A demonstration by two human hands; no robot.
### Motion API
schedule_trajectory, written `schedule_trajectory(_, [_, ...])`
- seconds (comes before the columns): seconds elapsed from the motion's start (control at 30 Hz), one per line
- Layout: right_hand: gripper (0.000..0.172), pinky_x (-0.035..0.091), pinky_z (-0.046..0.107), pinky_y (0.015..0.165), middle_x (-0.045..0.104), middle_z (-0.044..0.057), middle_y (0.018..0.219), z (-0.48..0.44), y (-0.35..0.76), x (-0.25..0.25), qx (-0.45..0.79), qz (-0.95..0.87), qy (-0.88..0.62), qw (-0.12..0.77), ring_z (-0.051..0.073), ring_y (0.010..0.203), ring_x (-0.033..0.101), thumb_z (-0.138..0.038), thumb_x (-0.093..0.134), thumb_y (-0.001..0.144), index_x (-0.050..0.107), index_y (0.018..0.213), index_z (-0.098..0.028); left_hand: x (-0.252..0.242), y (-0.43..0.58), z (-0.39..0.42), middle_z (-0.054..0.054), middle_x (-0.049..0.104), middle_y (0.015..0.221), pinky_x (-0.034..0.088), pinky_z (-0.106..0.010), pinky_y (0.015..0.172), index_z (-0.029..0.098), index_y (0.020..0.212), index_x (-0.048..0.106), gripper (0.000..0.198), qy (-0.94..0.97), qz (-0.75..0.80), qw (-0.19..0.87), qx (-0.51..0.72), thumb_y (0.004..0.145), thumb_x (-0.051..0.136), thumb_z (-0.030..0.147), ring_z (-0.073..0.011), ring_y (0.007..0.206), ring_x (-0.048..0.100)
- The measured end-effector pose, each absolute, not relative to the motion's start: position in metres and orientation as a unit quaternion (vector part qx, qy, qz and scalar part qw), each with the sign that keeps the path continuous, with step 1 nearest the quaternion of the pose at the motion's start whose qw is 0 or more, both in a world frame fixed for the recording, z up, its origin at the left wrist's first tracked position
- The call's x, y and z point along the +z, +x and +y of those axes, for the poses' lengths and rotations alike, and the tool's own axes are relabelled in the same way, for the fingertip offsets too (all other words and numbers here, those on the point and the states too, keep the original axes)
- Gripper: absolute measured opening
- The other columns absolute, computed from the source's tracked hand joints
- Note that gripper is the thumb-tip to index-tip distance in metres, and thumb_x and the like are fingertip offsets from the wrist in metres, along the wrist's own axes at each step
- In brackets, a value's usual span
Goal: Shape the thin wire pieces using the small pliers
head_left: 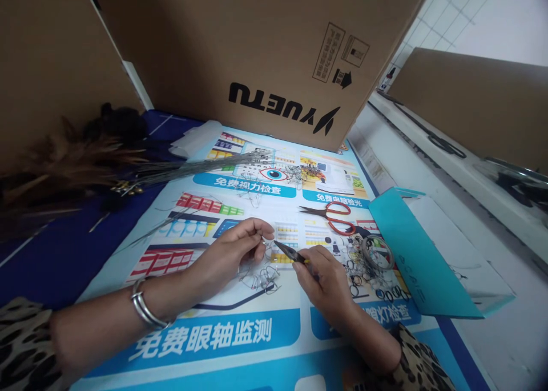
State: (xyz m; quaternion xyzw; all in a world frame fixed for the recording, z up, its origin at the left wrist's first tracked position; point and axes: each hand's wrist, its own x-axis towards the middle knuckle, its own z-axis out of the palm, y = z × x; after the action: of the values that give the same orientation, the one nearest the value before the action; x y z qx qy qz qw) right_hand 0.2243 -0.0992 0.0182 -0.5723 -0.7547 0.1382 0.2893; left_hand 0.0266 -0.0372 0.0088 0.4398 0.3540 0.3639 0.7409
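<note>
My left hand [242, 244] is closed in a pinch on a thin wire piece, mostly hidden by the fingers. My right hand [323, 274] is wrapped round black-jawed pliers [287, 250], whose tips point left and lie close to the left fingertips. Below the left hand lie loose bent wires [263, 278] on the printed sheet. Red-handled scissors [334, 213] rest beyond the right hand, blades to the left. A wire coil [377, 252] and several small dark rings [391, 293] lie to the right of that hand.
A large cardboard box [257, 48] stands at the back. Long straight wires [205, 164] lie at the back left, beside brown feathers [55, 168]. A turquoise box [423, 260] sits on the right. The printed sheet [192, 365] covers the table.
</note>
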Motion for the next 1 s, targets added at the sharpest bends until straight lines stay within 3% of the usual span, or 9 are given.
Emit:
schedule_trajectory(0.67, [0.014, 0.043, 0.027, 0.068, 0.059, 0.006, 0.085, -0.0991, 0.2263, 0.0187, 0.144, -0.751, -0.585, 0.273, 0.018, 0.077, 0.054, -0.026, 0.049, 0.085, 0.058, 0.092, -0.018, 0.0099, 0.0262, -0.0387, 0.003, 0.05, 0.058, 0.032, -0.021, 0.055, 0.02, 0.093, 0.054, 0.013, 0.452, 0.345, 0.731, 0.377, 0.087, 0.043, 0.023, -0.0107, 0.057, 0.044])
schedule_trajectory(1.0, [0.014, 0.043, 0.027, 0.067, 0.058, 0.006, 0.084, -0.0991, 0.2261, 0.0206, 0.147, -0.75, -0.568, 0.305, 0.017, 0.077, 0.053, -0.025, 0.048, 0.085, 0.058, 0.093, -0.018, 0.0053, 0.0274, -0.0377, 0.003, 0.051, 0.059, 0.031, -0.022, 0.054, 0.02, 0.093, 0.055, 0.015, 0.48, 0.344, 0.729, 0.345, 0.086, 0.043, 0.028, -0.0114, 0.056, 0.044])
